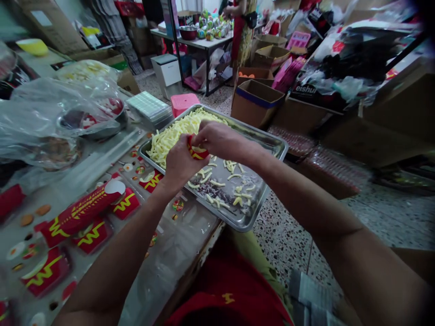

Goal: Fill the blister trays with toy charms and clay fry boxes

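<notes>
My left hand [181, 160] is wrapped around a small red fry carton [198, 154] with yellow markings, held above a metal tray [280, 146]. Over the carton's mouth, my right hand [219, 139] has its fingers bent together; what they pinch is hidden. A heap of pale yellow French fry-shaped sticks [180, 129] fills the tray's far left part. Several loose sticks [217, 183] lie scattered across its nearer part. On the table to the left are a long stack of nested red cartons [83, 206] and flat-lying packs with red cartons [126, 203].
Clear plastic bags [44, 104] cover a metal bowl at the left. Stacked clear trays [149, 108] and a pink box [183, 103] stand beyond the tray. Cardboard boxes [256, 102] line the floor at right. Another person [243, 31] stands by a far table.
</notes>
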